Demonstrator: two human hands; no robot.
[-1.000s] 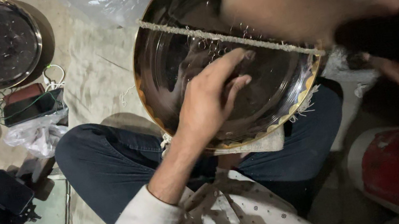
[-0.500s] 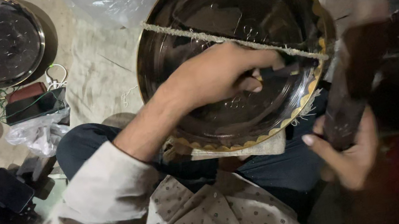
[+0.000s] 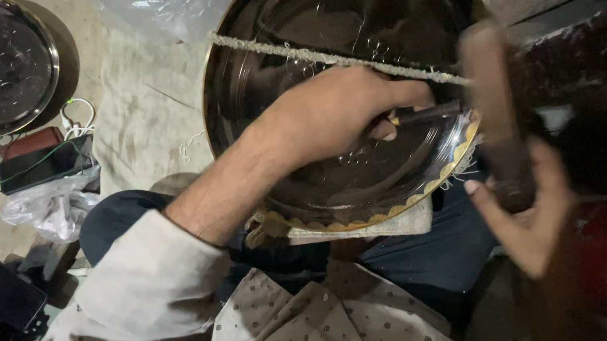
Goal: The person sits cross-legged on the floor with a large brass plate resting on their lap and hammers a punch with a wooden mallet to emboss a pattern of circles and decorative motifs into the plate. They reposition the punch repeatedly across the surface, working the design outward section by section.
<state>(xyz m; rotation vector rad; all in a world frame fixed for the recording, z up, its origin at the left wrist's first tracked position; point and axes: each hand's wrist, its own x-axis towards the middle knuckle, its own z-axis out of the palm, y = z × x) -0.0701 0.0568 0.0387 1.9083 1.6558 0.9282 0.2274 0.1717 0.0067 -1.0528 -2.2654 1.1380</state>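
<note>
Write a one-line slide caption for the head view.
Left hand sets a thin tool on a large metal plate; right hand grips a wooden mallet.

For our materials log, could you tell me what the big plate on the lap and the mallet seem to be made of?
Big plate: polished metal, going by its mirror-like reflections, with a brass-coloured scalloped rim. Mallet in the right hand: probably wood, brown and matte, though motion-blurred.

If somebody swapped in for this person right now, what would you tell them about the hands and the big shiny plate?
Left hand grips a thin chisel-like tool, tip against the inside of the big metal plate. Right hand holds a blurred wooden mallet upright by the tool's end. The plate rests tilted on the lap over a cloth, with a cord across it. Faint marks show near the tool; how much remains, I cannot tell.
</note>
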